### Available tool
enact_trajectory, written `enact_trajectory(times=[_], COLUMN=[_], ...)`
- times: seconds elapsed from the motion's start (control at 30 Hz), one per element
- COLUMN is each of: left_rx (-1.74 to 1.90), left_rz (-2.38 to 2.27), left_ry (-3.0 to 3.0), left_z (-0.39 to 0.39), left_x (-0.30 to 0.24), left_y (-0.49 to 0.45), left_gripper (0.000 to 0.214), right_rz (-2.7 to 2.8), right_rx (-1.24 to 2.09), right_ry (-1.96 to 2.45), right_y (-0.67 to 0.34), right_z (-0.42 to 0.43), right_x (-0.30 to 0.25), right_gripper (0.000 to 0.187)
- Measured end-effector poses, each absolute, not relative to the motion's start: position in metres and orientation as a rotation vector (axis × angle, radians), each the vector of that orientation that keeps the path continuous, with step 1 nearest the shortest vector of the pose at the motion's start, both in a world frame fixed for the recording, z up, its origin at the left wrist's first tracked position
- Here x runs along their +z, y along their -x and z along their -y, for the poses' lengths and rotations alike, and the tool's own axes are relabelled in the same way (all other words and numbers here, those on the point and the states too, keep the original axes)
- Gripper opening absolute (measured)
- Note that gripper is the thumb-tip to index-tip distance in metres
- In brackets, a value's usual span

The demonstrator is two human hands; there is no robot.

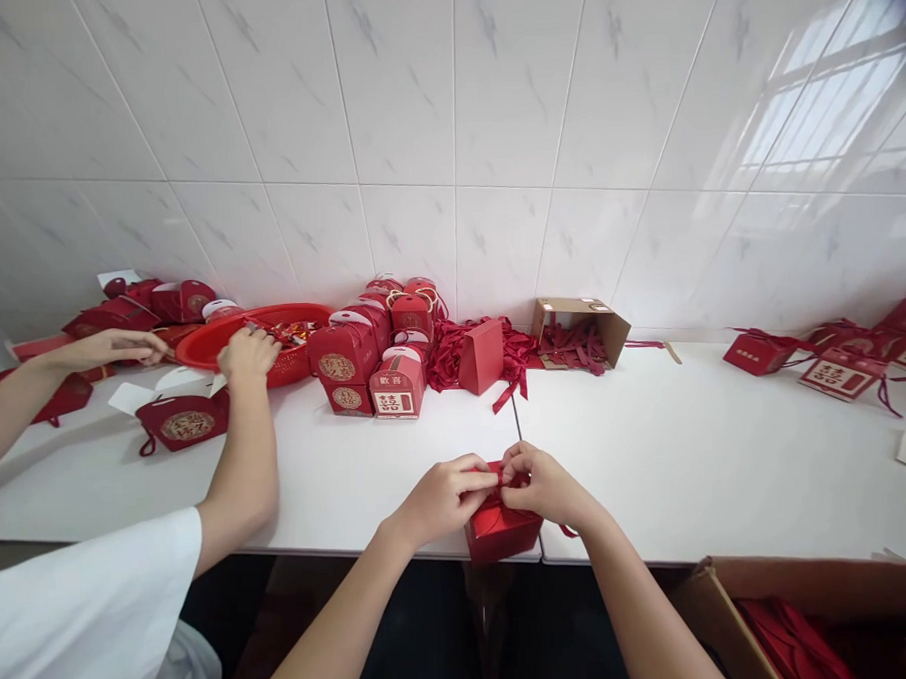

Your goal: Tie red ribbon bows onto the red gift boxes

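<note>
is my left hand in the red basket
No, the left hand is at a red box, well away from the basket.

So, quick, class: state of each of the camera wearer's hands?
Left hand: closed, pinching at top of box.
Right hand: closed, pinching there too.

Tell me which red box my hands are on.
The box at the table's near edge, your left hand and right hand at its top; other boxes sit apart.
</note>
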State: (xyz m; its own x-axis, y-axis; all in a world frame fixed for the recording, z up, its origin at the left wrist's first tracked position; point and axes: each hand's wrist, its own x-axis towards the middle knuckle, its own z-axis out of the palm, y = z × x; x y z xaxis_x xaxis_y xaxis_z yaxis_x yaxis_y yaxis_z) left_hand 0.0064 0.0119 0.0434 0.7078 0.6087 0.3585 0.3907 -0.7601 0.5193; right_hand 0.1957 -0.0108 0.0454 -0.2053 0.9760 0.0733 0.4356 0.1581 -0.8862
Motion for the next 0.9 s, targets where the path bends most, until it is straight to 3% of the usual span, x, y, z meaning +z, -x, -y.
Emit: enact_trajectory(times=[0.23,0.43,0.73,0.9], left_rx=[0.946,1.018,0.856,0.869], left_rz=[-0.691,-0.925,-0.911,-1.144], left_ry=[-2.278,-2.304,-2.071,-2.281], left_z=[-0.019,-0.010,-0.005,-0.006], left_x=[0.031,0.037,0.037,0.034], left_y=[-0.011,0.001,-0.001,0.006], left_gripper=[0.022,0.013,0.016,0.025], right_rz=[1.778,1.728,1.789,1.763], right_rx=[0.983,0.904,0.348,-0.032], right_ry=[1.325,1.422,1.487,1.510], right_y=[-0.196,-0.216,-0.211,-0.215], right_z=[0.010,0.013,0.023,0.025], right_x=[0.043,0.045,0.034,0.029], right_gripper=[0.009,0.010,0.006,0.004])
